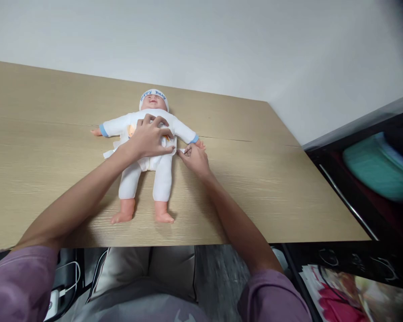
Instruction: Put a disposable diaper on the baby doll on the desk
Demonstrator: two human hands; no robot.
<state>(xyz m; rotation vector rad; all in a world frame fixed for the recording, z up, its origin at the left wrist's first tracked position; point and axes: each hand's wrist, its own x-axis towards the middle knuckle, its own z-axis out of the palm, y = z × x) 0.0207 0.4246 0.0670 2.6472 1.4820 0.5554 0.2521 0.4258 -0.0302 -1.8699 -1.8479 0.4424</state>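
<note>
A baby doll [163, 179] in a white suit with blue cuffs and a lettered headband lies on its back, feet towards me. Around its hips is a white diaper [149, 164], largely covered by my hand. My left hand [151, 137] rests on the doll's belly, fingers spread. At the doll's side, beside its hand on the right, my right hand [195, 158] pinches a small white diaper tab [181, 150] that stretches out from the waist. On the opposite side, loose white tabs [109, 153] stick out over the table.
The wooden table [255, 192] meets a pale wall [201, 44] at the back. To the right stands a dark shelf with a teal item [379, 165]. Papers and a pink item [337, 304] lie low at the right. A white charger [53, 304] with a cable is at lower left.
</note>
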